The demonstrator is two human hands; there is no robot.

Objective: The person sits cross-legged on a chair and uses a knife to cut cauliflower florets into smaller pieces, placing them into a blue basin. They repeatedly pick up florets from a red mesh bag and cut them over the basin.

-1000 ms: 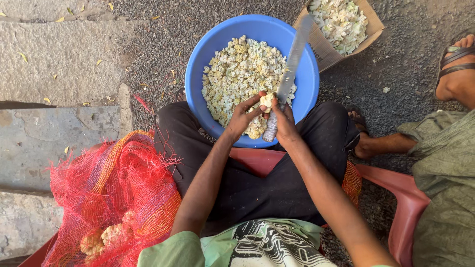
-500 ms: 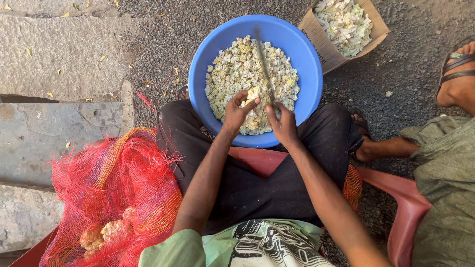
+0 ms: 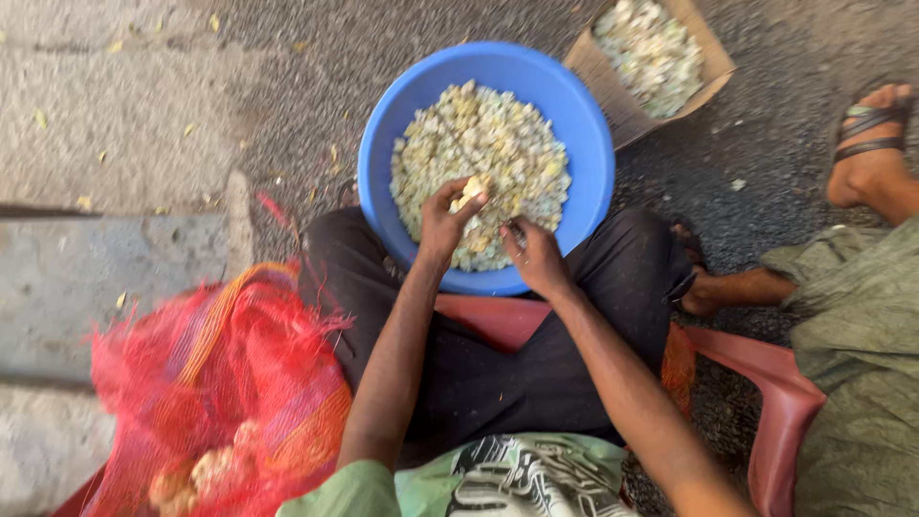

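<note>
A blue plastic bowl (image 3: 586, 134) rests between my knees, filled with several pale cut cauliflower pieces (image 3: 479, 134). My left hand (image 3: 442, 222) pinches one pale cauliflower piece (image 3: 471, 190) over the near part of the bowl. Just to its right, my right hand (image 3: 536, 257) is closed around a dark knife handle (image 3: 517, 232). The blade is blurred and mostly hidden.
A cardboard box (image 3: 613, 101) of pale scraps lies on the tarmac beyond the bowl. A red mesh sack (image 3: 220, 383) holding cauliflower sits at my left. I sit on a red plastic chair (image 3: 780, 402). Another person's sandalled foot (image 3: 866, 148) and green garment (image 3: 862, 345) are at right.
The knife blade, raised over the bowl a second ago, swung down and is now out of sight by my right hand. Both hands dropped slightly towards the bowl's near rim.
</note>
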